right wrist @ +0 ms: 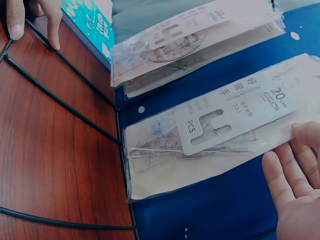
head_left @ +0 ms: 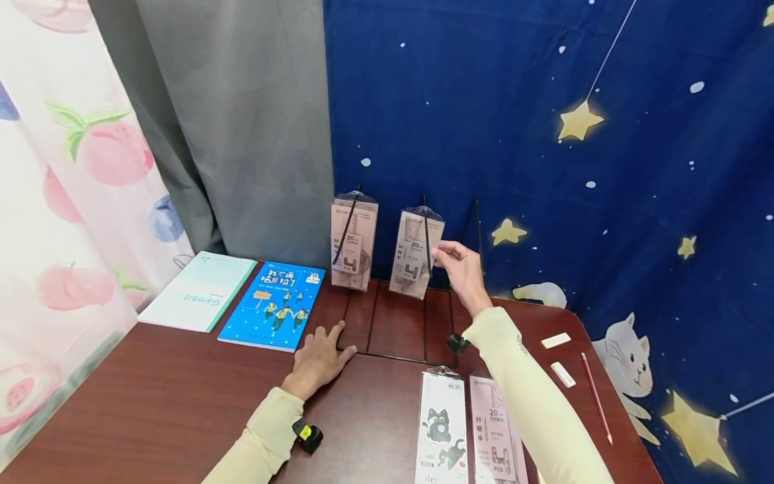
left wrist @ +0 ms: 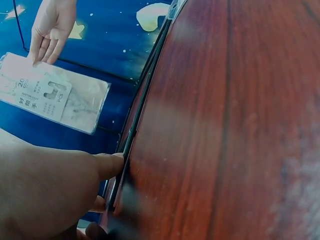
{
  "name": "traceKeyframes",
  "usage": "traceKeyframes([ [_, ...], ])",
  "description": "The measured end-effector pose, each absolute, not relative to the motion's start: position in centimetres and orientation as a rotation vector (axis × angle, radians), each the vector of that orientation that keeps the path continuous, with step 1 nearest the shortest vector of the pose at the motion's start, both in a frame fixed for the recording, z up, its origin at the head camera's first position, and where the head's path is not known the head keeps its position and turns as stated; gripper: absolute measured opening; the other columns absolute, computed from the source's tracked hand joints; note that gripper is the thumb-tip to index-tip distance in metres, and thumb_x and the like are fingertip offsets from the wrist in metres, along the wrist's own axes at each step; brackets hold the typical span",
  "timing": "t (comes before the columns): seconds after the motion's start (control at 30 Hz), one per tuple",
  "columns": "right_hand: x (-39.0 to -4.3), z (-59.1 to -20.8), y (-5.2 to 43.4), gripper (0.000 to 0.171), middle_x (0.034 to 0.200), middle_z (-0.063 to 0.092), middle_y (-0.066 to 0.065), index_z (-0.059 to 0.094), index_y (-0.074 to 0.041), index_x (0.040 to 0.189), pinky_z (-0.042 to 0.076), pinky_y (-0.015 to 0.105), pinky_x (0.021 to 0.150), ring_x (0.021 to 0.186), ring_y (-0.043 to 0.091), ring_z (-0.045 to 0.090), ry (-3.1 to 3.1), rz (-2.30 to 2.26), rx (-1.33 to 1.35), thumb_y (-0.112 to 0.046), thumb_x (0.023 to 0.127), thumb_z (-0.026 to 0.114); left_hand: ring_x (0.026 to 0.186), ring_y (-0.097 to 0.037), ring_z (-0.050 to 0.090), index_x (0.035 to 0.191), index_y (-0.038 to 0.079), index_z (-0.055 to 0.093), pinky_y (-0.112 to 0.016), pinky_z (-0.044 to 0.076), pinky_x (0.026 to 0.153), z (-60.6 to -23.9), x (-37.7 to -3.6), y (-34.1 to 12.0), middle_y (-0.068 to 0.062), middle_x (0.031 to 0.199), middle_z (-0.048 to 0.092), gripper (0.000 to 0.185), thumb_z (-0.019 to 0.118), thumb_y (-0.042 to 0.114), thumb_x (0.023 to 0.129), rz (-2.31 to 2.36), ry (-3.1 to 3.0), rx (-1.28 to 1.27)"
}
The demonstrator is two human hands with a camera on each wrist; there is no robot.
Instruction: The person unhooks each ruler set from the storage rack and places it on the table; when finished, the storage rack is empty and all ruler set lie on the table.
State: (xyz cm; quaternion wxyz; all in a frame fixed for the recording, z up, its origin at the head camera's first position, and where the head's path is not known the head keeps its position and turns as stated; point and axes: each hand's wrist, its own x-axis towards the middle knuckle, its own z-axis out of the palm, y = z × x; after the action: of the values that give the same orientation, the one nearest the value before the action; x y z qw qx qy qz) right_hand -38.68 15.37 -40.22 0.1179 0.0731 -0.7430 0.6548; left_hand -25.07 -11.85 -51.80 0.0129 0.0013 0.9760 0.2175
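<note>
A black wire rack [head_left: 393, 355] stands at the back of the table, with upright hooks leaning by the blue curtain. On its middle hook hangs a clear packet of rulers [head_left: 411, 254] with a pink backing. My right hand [head_left: 464, 272] pinches that packet's right edge; in the right wrist view the thumb lies on its front and the other fingers extend beside and behind it. Another ruler packet [head_left: 353, 243] hangs on the left hook. My left hand [head_left: 317, 361] rests at the rack's left base, fingers spread, touching the wire [left wrist: 131, 132].
Two more packets lie in front: a white cat-print one [head_left: 441, 420] and a pink ruler packet [head_left: 491, 427], partly behind my right sleeve. A blue booklet [head_left: 272, 306] and a pale notebook [head_left: 199, 290] lie left. Two white erasers [head_left: 562, 374] and a red pencil [head_left: 595, 396] lie right.
</note>
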Motion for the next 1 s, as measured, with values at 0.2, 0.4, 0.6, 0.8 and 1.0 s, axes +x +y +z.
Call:
traceKeyframes([
  [0.2,-37.6,-39.9,15.8,0.03,0.09,0.074,-0.01,0.071,0.007,0.118,0.058,0.02,0.076,0.075,0.003,0.07,-2.202,1.937,0.22,-0.011,0.095,0.076,0.114,-0.042,0.056,0.157,0.015,0.046,-0.058,0.055,0.079,-51.9,-25.0,-11.7,-0.025,0.135,0.054,0.067,0.064,0.046,0.101,0.681,3.045,0.005],
  [0.4,-36.4,-39.8,15.9,0.029,0.088,0.073,-0.012,0.071,0.005,0.117,0.058,0.022,0.077,0.074,0.004,0.069,-2.228,1.923,0.241,-0.013,0.095,0.076,0.109,-0.04,0.056,0.157,0.015,0.046,-0.054,0.055,0.073,-51.9,-25.1,-11.8,-0.025,0.131,0.055,0.067,0.064,0.046,0.101,0.674,3.046,0.001],
  [0.6,-34.9,-40.2,15.9,0.026,0.084,0.073,-0.015,0.071,0.005,0.116,0.058,0.021,0.076,0.072,0.004,0.069,-2.225,1.931,0.241,-0.01,0.095,0.075,0.11,-0.04,0.056,0.157,0.015,0.045,-0.053,0.056,0.073,-52.0,-25.1,-11.8,-0.025,0.131,0.055,0.067,0.063,0.047,0.101,0.65,3.047,0.004],
  [0.8,-33.3,-40.4,15.9,0.024,0.086,0.074,-0.012,0.07,0.008,0.114,0.06,0.023,0.076,0.076,0.006,0.07,-2.184,1.975,0.271,-0.006,0.094,0.074,0.109,-0.04,0.056,0.157,0.015,0.045,-0.053,0.055,0.071,-51.9,-25.2,-11.8,-0.025,0.132,0.054,0.067,0.063,0.047,0.101,0.651,3.047,0.005],
  [1.0,-31.7,-40.5,16.3,0.027,0.087,0.075,-0.012,0.07,0.008,0.115,0.06,0.025,0.076,0.076,0.009,0.071,-2.183,1.986,0.268,-0.007,0.093,0.076,0.114,-0.042,0.056,0.157,0.015,0.046,-0.058,0.056,0.078,-52.0,-25.1,-11.8,-0.026,0.134,0.054,0.067,0.064,0.046,0.101,0.66,3.053,0.003],
])
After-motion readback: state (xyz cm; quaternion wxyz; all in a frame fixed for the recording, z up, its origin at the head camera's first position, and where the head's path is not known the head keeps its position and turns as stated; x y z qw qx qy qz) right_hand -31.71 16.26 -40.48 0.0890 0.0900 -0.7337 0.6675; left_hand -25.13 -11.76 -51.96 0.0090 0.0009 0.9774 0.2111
